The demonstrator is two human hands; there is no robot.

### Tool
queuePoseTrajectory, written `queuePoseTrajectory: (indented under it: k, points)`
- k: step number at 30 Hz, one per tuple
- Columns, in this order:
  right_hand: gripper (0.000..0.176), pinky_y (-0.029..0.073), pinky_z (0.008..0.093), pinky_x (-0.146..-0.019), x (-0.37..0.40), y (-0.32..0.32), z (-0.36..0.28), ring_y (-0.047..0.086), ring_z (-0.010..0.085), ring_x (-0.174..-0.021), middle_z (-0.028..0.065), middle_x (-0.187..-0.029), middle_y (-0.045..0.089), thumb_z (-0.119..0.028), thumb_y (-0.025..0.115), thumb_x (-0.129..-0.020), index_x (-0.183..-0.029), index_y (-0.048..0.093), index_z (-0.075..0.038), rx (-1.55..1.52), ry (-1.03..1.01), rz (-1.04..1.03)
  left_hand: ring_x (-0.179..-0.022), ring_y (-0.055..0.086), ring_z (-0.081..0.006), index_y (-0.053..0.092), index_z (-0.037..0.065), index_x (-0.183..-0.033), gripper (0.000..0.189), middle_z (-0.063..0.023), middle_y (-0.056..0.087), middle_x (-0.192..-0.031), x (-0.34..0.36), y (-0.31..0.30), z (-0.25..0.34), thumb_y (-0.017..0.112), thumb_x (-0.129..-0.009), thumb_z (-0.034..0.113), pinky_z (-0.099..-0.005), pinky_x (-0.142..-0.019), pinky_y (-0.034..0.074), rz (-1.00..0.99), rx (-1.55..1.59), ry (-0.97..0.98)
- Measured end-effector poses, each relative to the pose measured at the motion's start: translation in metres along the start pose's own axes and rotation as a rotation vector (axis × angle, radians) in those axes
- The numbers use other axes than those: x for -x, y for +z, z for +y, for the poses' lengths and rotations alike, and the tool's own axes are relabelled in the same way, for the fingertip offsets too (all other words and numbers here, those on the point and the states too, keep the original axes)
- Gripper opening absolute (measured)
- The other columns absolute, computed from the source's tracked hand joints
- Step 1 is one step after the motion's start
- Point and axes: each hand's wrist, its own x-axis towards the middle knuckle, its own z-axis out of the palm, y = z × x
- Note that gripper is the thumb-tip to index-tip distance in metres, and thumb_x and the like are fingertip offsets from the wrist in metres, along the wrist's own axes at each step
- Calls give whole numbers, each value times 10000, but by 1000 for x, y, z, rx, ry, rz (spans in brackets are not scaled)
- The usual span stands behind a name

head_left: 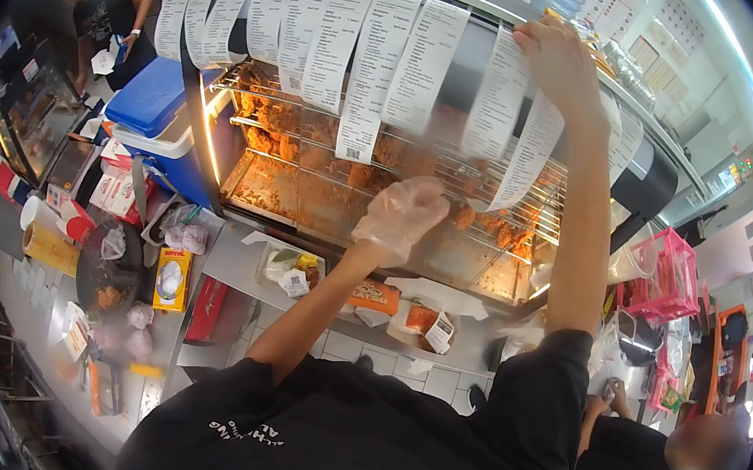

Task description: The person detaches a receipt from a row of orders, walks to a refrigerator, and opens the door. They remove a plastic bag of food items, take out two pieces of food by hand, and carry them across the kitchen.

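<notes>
My left hand (397, 214), in a clear plastic glove, is stretched toward the wire rack (495, 170) of a heated display case. Its fingers are curled close to a piece of fried chicken (464, 215), and I cannot tell whether it holds anything. My right hand (554, 60) is bare and raised to the rail on top of the case. It pinches the top of a long order ticket (493, 104). Several more tickets (373, 58) hang in a row along that rail. More fried chicken (269, 121) lies on the racks at the left.
Below the case, a steel counter (234, 265) carries an orange food box (374, 295) and wrapped items. A blue cooler (151, 98) stands at the left and a pink basket (669, 278) at the right. One person (640, 451) crouches at lower right; another (105, 9) stands at far left.
</notes>
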Motion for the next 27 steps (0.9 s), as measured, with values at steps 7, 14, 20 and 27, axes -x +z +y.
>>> queuePoseTrajectory:
  k: [7,14,20,27]
  points:
    - [235,473,426,-844,-5,-23,-26,621,303,-986,120,-953,668,-277,536,-942,-1015,677,-104,7,215,-185,-749,578,-89,659,28,-1032,184,-20,657,-939,-1,-65,13,695,-861,84,-225,-631,482,59,755,276]
    - [186,486,390,-836,-26,-17,-84,634,281,-918,88,-964,685,-249,604,-916,-1019,687,-119,-117,-93,126,-812,566,-89,626,27,-1035,208,-49,604,-1094,-9,-106,-3,694,-838,22,-212,-634,483,431,718,287]
    - [211,479,460,-844,-49,-12,-120,614,384,-946,213,-942,646,-178,616,-853,-937,669,8,-256,-136,77,-800,574,-97,591,56,-1156,397,-43,596,-1127,-23,-119,-48,735,-790,4,-212,-599,490,313,693,75]
    - [252,478,445,-871,-52,7,-132,607,383,-953,207,-946,642,-182,630,-840,-997,675,9,-199,-78,-48,-726,552,-82,586,54,-1181,425,-50,617,-1069,-28,-113,-58,740,-786,21,-210,-584,479,178,653,158]
